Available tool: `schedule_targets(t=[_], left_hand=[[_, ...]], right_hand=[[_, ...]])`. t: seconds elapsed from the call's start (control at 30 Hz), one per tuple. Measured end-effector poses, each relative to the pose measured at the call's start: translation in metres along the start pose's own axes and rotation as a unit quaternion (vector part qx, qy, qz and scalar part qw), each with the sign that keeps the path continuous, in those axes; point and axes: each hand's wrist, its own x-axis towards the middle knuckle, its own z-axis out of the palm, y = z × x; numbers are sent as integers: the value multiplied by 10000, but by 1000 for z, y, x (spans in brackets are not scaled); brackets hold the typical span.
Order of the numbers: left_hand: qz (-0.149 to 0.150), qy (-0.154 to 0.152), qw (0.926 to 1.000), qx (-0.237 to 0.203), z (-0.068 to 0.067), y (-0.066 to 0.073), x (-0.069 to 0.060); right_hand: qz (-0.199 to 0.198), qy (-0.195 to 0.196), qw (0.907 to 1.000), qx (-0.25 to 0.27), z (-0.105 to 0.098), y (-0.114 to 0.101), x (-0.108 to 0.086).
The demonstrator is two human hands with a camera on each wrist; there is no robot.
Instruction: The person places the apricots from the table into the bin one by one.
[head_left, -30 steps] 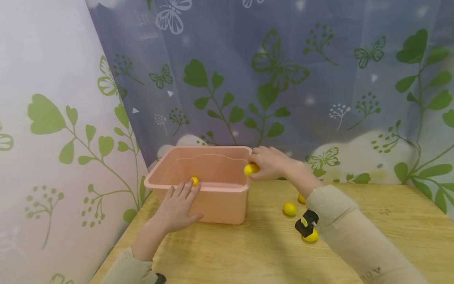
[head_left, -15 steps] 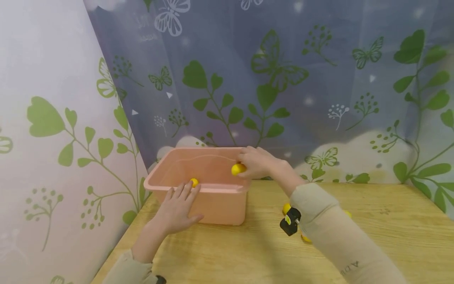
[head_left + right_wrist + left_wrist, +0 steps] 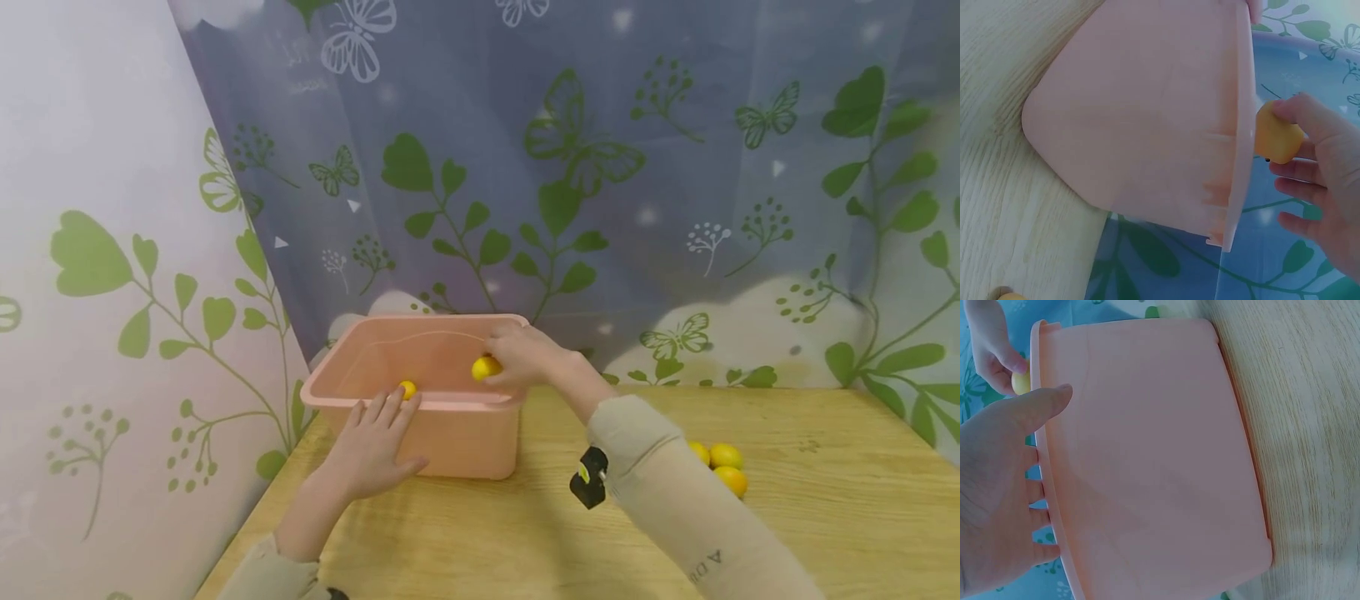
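A pink plastic bin [image 3: 465,442] stands on the wooden table. My left hand [image 3: 375,446] rests over its front rim, fingers straight and spread; the thumb lies against the outer wall in the left wrist view. Just past those fingertips a lemon [image 3: 407,390] shows inside the bin. My right hand [image 3: 521,354] reaches over the bin's right side. It pinches another lemon [image 3: 486,368] between thumb and fingers, held over the opening. In the right wrist view this lemon [image 3: 1277,132] is beside the rim, the remaining fingers apart from it.
Several lemons [image 3: 726,456] lie on the table right of the bin, some partly behind my right sleeve [image 3: 660,475]. A patterned cloth [image 3: 570,250] hangs close behind the bin, with another patterned panel [image 3: 135,333] at the left.
My right hand has moved left, carrying its lemon from the bin's right rim to over the inside. The right forearm now covers different lemons. My left hand has stayed on the rim.
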Motion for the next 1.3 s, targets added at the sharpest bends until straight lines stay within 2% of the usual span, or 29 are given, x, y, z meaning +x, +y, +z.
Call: schedule_targets(t=[0.17, 0.43, 0.73, 0.97, 1.3], left_hand=[[-8, -9, 10000, 28, -1, 0, 0], [-2, 27, 10000, 26, 0, 1, -2], [56, 67, 9999, 59, -1, 2, -1], [36, -9, 10000, 86, -2, 2, -1], [0, -14, 9999, 130, 0, 2, 0]], right_hand=[[61, -212, 9998, -14, 3, -2, 4], [133, -271, 9995, -25, 6, -4, 7], [250, -362, 9990, -10, 0, -1, 2], [272, -293, 9992, 11, 0, 7, -15], [262, 33, 9993, 270, 11, 27, -51]])
